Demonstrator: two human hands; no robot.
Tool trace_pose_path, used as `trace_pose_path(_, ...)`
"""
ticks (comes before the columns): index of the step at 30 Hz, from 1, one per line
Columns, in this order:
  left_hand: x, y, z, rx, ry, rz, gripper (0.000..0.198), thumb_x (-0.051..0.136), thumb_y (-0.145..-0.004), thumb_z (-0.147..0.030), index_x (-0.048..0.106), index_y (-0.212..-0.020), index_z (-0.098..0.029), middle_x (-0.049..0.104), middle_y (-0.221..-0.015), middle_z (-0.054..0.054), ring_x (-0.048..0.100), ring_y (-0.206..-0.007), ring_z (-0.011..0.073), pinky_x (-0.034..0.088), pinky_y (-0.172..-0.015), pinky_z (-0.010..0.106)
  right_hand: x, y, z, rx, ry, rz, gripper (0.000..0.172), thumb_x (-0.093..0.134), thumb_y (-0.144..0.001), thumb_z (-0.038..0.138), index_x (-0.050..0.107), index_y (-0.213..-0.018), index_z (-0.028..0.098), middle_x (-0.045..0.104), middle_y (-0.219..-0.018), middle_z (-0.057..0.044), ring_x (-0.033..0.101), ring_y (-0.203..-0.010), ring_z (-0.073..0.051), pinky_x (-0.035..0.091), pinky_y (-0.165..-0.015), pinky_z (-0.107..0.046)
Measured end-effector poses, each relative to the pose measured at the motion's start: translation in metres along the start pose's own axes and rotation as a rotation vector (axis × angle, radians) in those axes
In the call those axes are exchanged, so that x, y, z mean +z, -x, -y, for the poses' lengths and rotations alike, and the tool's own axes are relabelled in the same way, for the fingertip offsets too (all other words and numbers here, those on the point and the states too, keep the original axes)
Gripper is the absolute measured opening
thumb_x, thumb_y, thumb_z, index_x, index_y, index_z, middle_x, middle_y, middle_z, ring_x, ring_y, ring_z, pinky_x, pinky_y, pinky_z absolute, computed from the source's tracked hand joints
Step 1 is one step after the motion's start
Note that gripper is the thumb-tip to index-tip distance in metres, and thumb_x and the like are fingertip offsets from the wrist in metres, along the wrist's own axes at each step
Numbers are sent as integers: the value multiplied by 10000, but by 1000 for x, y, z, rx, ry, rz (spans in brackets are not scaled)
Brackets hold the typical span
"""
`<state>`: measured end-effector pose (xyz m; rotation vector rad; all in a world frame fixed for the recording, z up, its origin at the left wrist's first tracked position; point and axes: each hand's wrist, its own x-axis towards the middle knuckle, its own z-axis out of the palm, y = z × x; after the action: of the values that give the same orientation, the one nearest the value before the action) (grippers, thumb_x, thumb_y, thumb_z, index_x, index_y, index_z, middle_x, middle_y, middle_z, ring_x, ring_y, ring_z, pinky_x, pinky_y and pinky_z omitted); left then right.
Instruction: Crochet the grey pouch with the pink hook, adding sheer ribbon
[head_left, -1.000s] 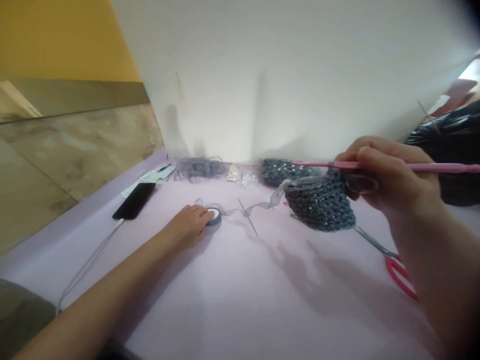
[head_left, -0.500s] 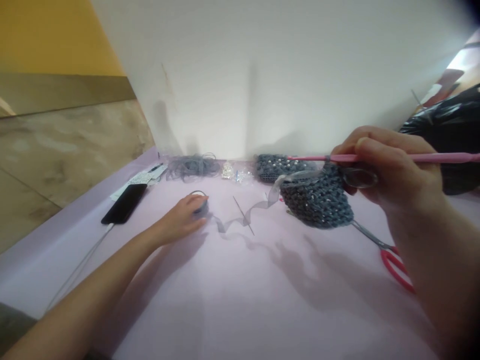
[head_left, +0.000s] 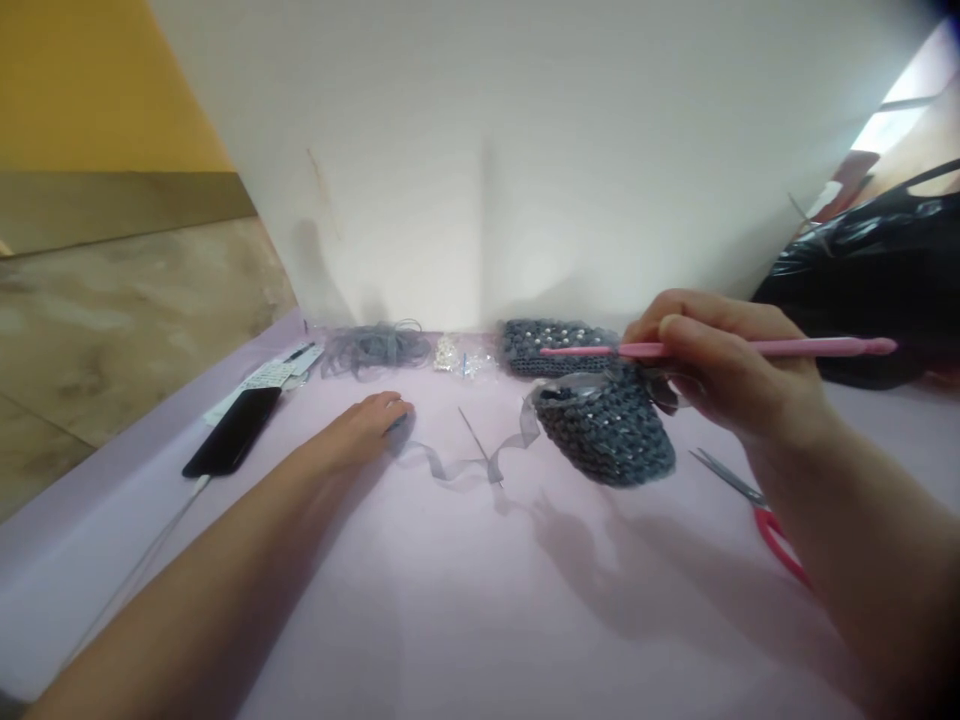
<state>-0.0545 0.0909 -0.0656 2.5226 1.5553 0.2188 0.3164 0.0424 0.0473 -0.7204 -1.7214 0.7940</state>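
Observation:
My right hand point(head_left: 720, 365) grips a pink crochet hook point(head_left: 802, 347), held nearly level with its tip pointing left. From the hook hangs a dark grey crocheted pouch point(head_left: 611, 430) dotted with small shiny beads, its top edge close to my fingers. On the left, my left hand point(head_left: 367, 428) is closed over a small spool of ribbon point(head_left: 399, 422), mostly hidden by the fingers. Loose grey sheer ribbon point(head_left: 442, 468) runs in waves over the table from the spool to the pouch. A needle point(head_left: 474, 434) lies by the ribbon, between my hands.
Red-handled scissors point(head_left: 731, 478) lie by my right wrist. At the back are a beaded grey crocheted piece point(head_left: 517, 345), a bag of beads point(head_left: 448, 355) and a ribbon bundle point(head_left: 375, 345). A phone point(head_left: 234, 432) with a cable and papers point(head_left: 259, 380) lie left; a black bag point(head_left: 877, 270), right.
My left fingers have closed further over the ribbon spool. My right hand, with the hook and pouch, has shifted left and down, uncovering the scissor blades. The whole view has shifted slightly.

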Motion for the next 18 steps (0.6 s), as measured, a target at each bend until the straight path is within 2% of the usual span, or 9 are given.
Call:
trace_pose_path(3,-18,2,-12,13,94,11,455,485,-840,-200,579,-1282,-252,635,-1247,105,589,-1151,283,446,-992,447,0,0,0,27,-7,8,265,574,-916,284,612,-682,164,450,-521,30,455,-407,-75,320,-358,-212)
trace_pose_path(5,-32,4,-14,60,209,43,490,510,-877,-334,504,-1365,-297,630,-1269,67,615,-1121,247,491,-945,370,0,0,1,27,-16,6,275,576,-912,296,605,-671,169,437,-512,33,443,-399,-75,320,-353,-212)
trace_pose_path(7,-41,5,-10,-53,497,63,571,432,-923,-470,403,-1446,-243,652,-1201,120,674,-987,247,541,-817,357,0,-1,3,18,-29,-6,272,578,-904,307,607,-668,173,432,-509,34,424,-385,-74,324,-347,-218)
trace_pose_path(9,-43,6,0,-227,431,49,613,316,-936,-570,433,-1410,-199,690,-1040,124,699,-831,233,551,-725,350,0,-3,3,26,-29,-22,269,580,-895,309,610,-663,176,435,-505,33,423,-379,-75,323,-341,-222)
trace_pose_path(10,-41,7,4,-260,390,41,628,361,-918,-583,449,-1395,-185,690,-987,122,698,-814,246,547,-727,366,0,-4,4,35,-26,-25,269,584,-889,305,611,-656,175,437,-501,32,427,-377,-76,320,-338,-222)
trace_pose_path(11,-39,8,8,-285,333,28,632,414,-894,-589,458,-1386,-194,685,-988,118,692,-840,264,542,-749,388,-1,-4,4,42,-29,-24,268,588,-884,300,611,-649,174,437,-496,31,428,-374,-75,315,-333,-220)
trace_pose_path(13,-34,10,13,-273,211,5,635,505,-858,-541,456,-1393,-204,646,-1127,140,649,-1001,311,510,-852,441,-1,-5,3,27,-54,-20,264,591,-880,289,613,-645,171,437,-488,31,422,-367,-70,304,-325,-212)
trace_pose_path(16,-27,7,13,-170,47,-5,677,571,-816,-344,385,-1449,-192,476,-1406,167,482,-1272,337,420,-1013,452,0,-5,2,7,-57,-13,269,581,-885,276,607,-640,169,439,-491,29,432,-377,-72,320,-334,-211)
trace_pose_path(18,-23,-2,13,-102,-54,2,729,570,-772,-197,348,-1466,-179,372,-1502,170,388,-1358,331,381,-1058,438,0,-4,2,15,-27,-8,277,568,-892,269,598,-635,171,440,-495,28,448,-388,-78,327,-343,-213)
